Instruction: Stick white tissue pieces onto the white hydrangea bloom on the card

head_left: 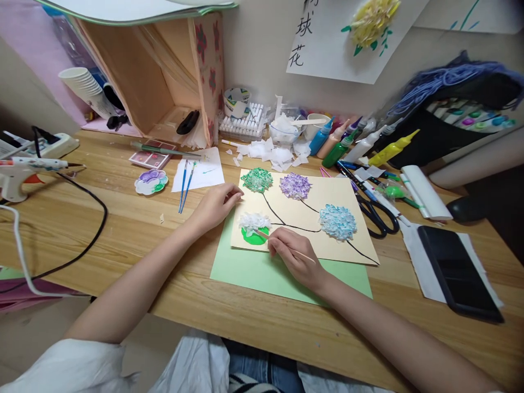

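My right hand [295,255] pinches a thin wooden stick [303,255]. The stick's tip meets the lower-left flower, where white paper bits [254,221] partly cover a patch of wet-looking green [254,236]. This flower is on a cream sheet [295,215] with black stem lines. Green [257,179], purple [295,186] and blue [338,221] textured flowers sit on the same sheet. Beneath it lies a light green sheet [245,271]. Against the cream sheet's left edge rests my left hand [219,206], its fingers loosely bent and no object visible in them.
Torn white paper [274,154] and paint bottles [339,150] line the back. Black-handled scissors [376,215] and a phone [458,273] lie right. Paintbrushes [187,185], a paint palette [151,182] and a glue gun [24,174] with a black cable [104,207] are left.
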`<state>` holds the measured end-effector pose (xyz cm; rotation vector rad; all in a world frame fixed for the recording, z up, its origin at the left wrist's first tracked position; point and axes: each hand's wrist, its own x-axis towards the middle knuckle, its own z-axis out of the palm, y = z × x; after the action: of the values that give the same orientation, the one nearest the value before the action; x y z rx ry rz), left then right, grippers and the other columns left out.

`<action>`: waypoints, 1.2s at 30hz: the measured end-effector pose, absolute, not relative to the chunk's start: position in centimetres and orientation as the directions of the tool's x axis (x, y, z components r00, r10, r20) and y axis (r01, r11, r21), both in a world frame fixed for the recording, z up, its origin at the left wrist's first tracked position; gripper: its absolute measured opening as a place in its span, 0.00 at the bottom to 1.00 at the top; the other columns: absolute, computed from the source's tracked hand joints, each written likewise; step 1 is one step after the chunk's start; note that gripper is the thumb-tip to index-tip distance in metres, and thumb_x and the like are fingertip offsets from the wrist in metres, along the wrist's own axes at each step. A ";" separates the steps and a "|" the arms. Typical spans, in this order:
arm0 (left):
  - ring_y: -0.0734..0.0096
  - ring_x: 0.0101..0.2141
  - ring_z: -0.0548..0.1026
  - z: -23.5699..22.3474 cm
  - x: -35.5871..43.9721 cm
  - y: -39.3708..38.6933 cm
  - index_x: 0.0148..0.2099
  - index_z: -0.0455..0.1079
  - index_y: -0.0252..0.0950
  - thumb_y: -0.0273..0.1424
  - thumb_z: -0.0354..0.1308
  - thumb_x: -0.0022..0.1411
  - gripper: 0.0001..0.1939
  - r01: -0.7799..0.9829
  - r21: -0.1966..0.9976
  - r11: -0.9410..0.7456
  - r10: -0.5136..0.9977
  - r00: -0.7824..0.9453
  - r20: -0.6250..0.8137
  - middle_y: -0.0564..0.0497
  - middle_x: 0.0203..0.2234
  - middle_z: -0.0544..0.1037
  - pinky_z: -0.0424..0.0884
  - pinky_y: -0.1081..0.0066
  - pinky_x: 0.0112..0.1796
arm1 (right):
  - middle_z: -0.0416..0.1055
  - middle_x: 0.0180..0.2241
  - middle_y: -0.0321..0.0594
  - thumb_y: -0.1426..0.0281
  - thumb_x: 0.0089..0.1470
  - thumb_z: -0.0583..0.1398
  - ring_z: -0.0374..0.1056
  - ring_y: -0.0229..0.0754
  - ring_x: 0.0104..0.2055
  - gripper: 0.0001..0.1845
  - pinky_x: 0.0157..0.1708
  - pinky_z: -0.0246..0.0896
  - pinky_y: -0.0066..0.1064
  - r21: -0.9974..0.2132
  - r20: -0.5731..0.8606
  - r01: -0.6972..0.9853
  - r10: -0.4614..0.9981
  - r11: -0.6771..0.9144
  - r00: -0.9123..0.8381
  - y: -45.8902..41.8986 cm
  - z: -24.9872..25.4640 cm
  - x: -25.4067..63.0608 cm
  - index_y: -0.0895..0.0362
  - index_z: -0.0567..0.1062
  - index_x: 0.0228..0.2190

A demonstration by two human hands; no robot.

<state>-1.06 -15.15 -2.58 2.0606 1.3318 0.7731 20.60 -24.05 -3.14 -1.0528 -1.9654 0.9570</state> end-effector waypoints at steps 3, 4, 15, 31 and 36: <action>0.68 0.34 0.73 -3.9 -1.6 -14.5 0.39 0.71 0.35 0.29 0.54 0.59 0.07 0.527 0.780 -0.338 0.912 0.388 0.133 0.47 0.35 0.77 0.69 0.68 0.36 | 0.64 0.22 0.35 0.63 0.65 0.47 0.61 0.37 0.26 0.20 0.30 0.55 0.29 -0.841 0.227 0.368 0.876 0.397 -0.425 -24.0 -3.1 20.5 0.55 0.65 0.23; 0.69 0.33 0.73 -4.1 -1.7 -14.4 0.39 0.71 0.35 0.28 0.55 0.58 0.06 0.506 0.798 -0.328 0.911 0.394 0.124 0.47 0.35 0.77 0.70 0.68 0.35 | 0.64 0.22 0.35 0.63 0.65 0.47 0.61 0.37 0.26 0.20 0.30 0.55 0.29 -0.840 0.226 0.370 0.876 0.396 -0.426 -24.0 -3.1 20.5 0.55 0.66 0.23; 0.71 0.32 0.73 -4.5 -1.8 -14.0 0.38 0.71 0.33 0.29 0.57 0.55 0.08 0.465 0.844 -0.266 0.916 0.394 0.072 0.47 0.33 0.78 0.70 0.70 0.34 | 0.65 0.18 0.33 0.60 0.64 0.46 0.64 0.36 0.23 0.22 0.31 0.58 0.29 -0.885 0.068 0.415 0.940 0.212 -0.335 -23.0 -1.5 19.2 0.54 0.66 0.22; 0.71 0.31 0.74 -4.6 -1.8 -13.9 0.37 0.72 0.33 0.30 0.57 0.55 0.08 0.467 0.847 -0.254 0.920 0.387 0.063 0.47 0.33 0.78 0.70 0.69 0.35 | 0.63 0.12 0.31 0.54 0.61 0.49 0.63 0.34 0.16 0.26 0.25 0.59 0.28 -0.952 0.030 0.290 0.974 0.096 -0.224 -21.1 0.1 18.9 0.56 0.67 0.19; 0.71 0.31 0.73 -4.4 -1.8 -14.0 0.37 0.72 0.33 0.30 0.57 0.54 0.08 0.462 0.850 -0.253 0.921 0.385 0.064 0.47 0.32 0.78 0.70 0.70 0.34 | 0.63 0.14 0.32 0.57 0.63 0.47 0.61 0.34 0.18 0.25 0.26 0.59 0.29 -0.906 0.118 0.357 0.946 0.227 -0.301 -22.2 0.2 19.6 0.55 0.66 0.19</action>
<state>-1.80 -13.97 -4.36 1.8675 1.1950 0.7462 19.59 -22.21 0.18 -1.2077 -1.7916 1.0534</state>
